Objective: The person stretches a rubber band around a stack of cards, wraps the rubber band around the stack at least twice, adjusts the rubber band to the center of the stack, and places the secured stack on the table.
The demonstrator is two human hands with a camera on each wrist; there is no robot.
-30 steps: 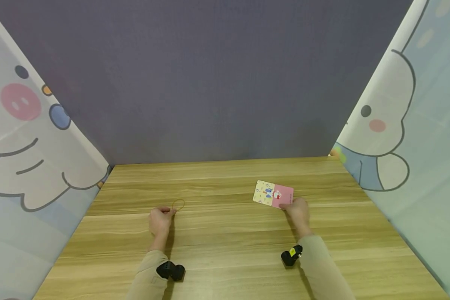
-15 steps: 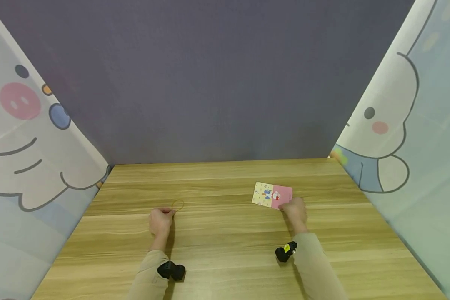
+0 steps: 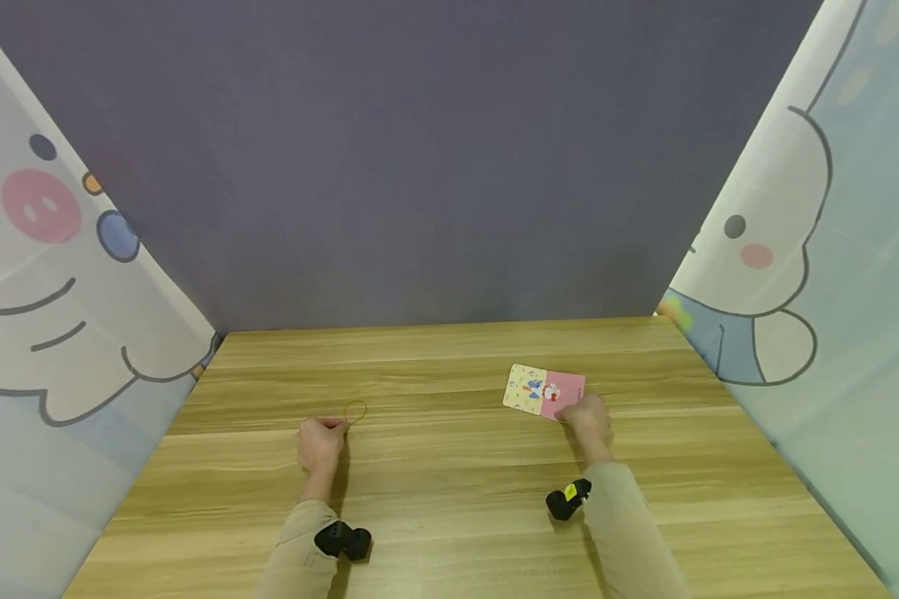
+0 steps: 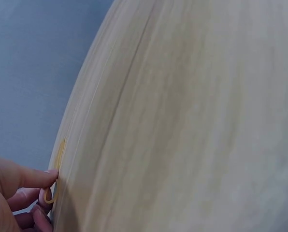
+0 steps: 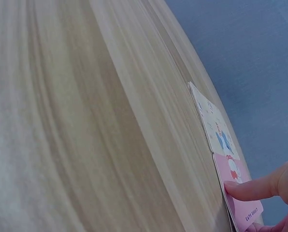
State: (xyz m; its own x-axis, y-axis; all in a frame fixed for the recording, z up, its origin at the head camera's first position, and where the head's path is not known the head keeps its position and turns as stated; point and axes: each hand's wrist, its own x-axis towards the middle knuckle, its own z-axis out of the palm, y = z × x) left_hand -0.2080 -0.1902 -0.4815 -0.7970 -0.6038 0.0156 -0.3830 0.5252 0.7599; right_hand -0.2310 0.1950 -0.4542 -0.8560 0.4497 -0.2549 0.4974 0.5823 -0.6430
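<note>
Left hand (image 3: 320, 443): pinches a thin yellow rubber band (image 4: 60, 152).
Band: loops beyond the hand, over the left side of the wood-grain table (image 3: 449, 482).
Flat yellow-and-pink printed card (image 3: 543, 391): over the table's right side, yellow half leftward.
Right hand (image 3: 590, 423): clamped on the card's pink end, thumb on top.

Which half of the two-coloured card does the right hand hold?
The pink half: the right hand grips it, thumb on top; the yellow half extends away from the hand.

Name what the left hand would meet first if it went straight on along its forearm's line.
Beyond the yellow band it pinches, the left hand would probably meet the dark grey panel past the table; depth there is unclear.
</note>
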